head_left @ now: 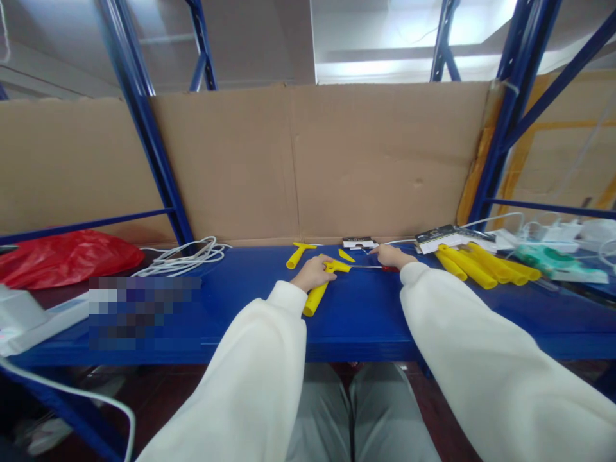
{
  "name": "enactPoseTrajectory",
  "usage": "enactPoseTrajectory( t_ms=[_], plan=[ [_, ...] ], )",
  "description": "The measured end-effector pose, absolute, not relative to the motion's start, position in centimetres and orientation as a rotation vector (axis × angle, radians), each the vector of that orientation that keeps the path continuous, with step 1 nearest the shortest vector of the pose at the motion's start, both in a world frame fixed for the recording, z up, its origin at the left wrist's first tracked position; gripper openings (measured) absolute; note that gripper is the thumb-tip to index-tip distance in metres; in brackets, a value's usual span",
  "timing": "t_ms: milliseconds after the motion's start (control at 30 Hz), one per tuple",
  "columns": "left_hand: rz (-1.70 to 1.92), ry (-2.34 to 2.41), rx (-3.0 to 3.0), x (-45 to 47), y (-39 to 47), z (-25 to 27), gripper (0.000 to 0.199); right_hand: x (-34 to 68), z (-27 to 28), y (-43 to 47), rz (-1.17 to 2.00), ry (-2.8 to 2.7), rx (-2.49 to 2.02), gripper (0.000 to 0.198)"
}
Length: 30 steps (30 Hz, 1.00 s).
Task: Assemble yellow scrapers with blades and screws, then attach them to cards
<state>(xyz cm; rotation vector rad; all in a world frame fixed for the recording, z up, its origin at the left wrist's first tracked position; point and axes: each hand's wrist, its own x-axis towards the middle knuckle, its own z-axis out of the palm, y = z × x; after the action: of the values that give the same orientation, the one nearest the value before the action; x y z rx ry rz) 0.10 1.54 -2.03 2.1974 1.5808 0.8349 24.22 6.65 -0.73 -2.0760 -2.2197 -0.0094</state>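
Observation:
My left hand is closed around a yellow plastic T-shaped handle, whose tube end points toward me. My right hand reaches out with its index finger stretched toward a small dark piece beside a small black-and-white box. Just under that hand lies a screwdriver, its metal shaft pointing left to the yellow handle and its red grip partly covered. The right hand's other fingers are hard to make out. A second yellow T-shaped handle and a yellow wedge-shaped piece lie behind my left hand.
Several yellow tubular handles are piled on the right of the blue table, beside printed packets and a green-and-white item. Coiled white cable and a red plastic bag lie left. Cardboard stands behind.

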Motion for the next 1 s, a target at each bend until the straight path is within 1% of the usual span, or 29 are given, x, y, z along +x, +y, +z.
enactPoseTrajectory(
  t_ms=[267, 600, 767, 1000],
  plan=[
    [0.84, 1.565, 2.2, 0.2, 1.6, -2.1, 0.051, 24.0, -0.6, 7.7, -0.104, -2.291, -2.029, 0.054],
    [0.843, 1.562, 2.162, 0.2, 1.4, -2.0, 0.051, 23.2, -0.6, 7.6, -0.188, -2.243, -1.982, 0.03],
    [0.836, 1.553, 2.16, 0.3, 1.2, -1.9, 0.051, 23.4, -0.6, 7.4, -0.151, -2.204, -1.995, 0.03],
    [0.831, 1.558, 2.191, 0.2, 1.4, -2.0, 0.052, 23.8, -0.7, 7.1, -0.18, -2.219, -1.954, 0.029]
  ],
)
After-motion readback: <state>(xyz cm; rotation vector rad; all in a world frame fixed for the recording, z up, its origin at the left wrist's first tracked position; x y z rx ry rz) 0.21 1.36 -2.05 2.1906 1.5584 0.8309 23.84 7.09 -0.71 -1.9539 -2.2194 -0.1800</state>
